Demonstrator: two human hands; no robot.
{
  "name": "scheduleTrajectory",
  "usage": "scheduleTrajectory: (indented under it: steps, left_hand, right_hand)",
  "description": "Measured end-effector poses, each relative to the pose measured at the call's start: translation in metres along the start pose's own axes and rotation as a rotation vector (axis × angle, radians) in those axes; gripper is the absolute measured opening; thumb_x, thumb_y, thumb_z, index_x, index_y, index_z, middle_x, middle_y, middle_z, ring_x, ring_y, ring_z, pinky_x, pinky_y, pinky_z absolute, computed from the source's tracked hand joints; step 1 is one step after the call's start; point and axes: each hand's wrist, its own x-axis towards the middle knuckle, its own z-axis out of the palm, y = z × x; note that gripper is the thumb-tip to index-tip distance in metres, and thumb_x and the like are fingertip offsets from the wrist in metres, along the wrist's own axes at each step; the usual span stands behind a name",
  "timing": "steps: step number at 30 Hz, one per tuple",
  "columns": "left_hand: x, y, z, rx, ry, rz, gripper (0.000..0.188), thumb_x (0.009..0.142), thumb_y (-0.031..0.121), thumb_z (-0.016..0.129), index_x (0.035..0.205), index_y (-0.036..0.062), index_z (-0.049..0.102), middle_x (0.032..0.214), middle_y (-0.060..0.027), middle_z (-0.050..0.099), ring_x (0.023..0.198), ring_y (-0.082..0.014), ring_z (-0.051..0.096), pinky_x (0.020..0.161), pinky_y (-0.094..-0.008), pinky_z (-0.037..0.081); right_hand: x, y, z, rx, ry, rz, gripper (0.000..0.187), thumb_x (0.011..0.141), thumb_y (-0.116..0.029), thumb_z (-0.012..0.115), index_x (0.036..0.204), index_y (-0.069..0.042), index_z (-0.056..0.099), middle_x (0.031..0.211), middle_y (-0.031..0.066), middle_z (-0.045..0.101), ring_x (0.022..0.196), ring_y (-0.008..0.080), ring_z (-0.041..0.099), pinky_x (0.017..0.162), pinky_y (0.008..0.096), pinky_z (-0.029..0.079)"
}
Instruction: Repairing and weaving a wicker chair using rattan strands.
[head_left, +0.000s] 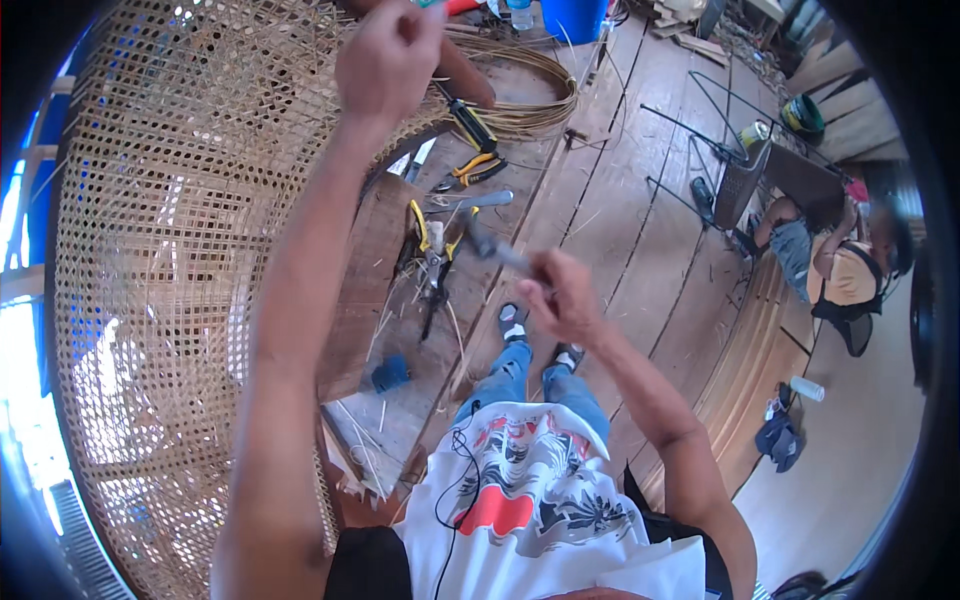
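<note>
My right hand [563,297] is closed around the handle of a hammer [512,258], whose head is blurred and points up and left over the workbench. Stretched far ahead, my left hand [388,68] is closed at the top edge of a woven cane panel [180,250]. Its fingers are curled together, and what they hold, if anything, cannot be made out. Between the hands lie a yellow-and-black screwdriver [472,126], orange-and-black pliers [474,172], yellow-handled cutters [432,255] and a grey flat tool [485,200].
A coil of cane strands [545,88] lies beyond the tools, near a blue bucket [575,18] and a clear bottle [520,14]. Cane scraps litter the planks [625,215]. At right sits another person [850,270] beside a dark woven chair [745,180].
</note>
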Motion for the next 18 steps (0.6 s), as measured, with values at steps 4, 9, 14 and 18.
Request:
scheduleTrajectory:
  steps: [4,9,14,18]
  left_hand:
    - [-0.102,-0.054,-0.021,-0.641,-0.191,-1.103,0.053,0.127,0.062,0.081,0.129,0.0095,0.087,0.128,-0.0134,0.095,0.101,-0.0237,0.086,0.086,-0.0447,0.068]
    - [-0.129,-0.065,0.035,-1.338,-0.299,-1.138,0.038,0.125,0.05,0.087,0.119,0.0124,0.088,0.111,-0.0094,0.092,0.091,-0.018,0.08,0.079,-0.0401,0.064]
    - [-0.125,-0.054,0.055,-1.381,-0.213,-1.165,0.025,0.124,0.037,0.091,0.113,0.015,0.088,0.096,-0.0025,0.087,0.081,-0.0142,0.074,0.076,-0.0366,0.06]
    - [-0.127,-0.066,0.042,-1.362,-0.194,-1.166,0.027,0.123,0.038,0.091,0.111,0.0148,0.088,0.094,-0.0024,0.086,0.079,-0.0144,0.073,0.072,-0.0368,0.058]
  right_hand:
    - [0.025,0.015,-0.057,-0.222,0.155,-0.23,0.027,0.118,-0.025,0.091,0.131,-0.008,0.075,0.094,0.012,0.078,0.082,0.0414,0.077,0.078,0.0546,0.057]
    - [0.073,0.029,-0.098,-0.481,0.011,-0.43,0.03,0.12,-0.034,0.091,0.127,-0.011,0.073,0.097,0.0083,0.076,0.086,0.033,0.078,0.079,0.0485,0.053]
    - [0.106,0.06,-0.115,-0.693,-0.045,-0.607,0.034,0.118,-0.039,0.09,0.131,-0.014,0.069,0.104,0.0053,0.073,0.092,0.0274,0.077,0.084,0.0486,0.053]
    - [0.129,0.032,-0.109,-0.548,-0.061,-0.862,0.035,0.116,-0.037,0.091,0.128,-0.015,0.067,0.103,0.0049,0.071,0.095,0.0279,0.076,0.087,0.0508,0.054]
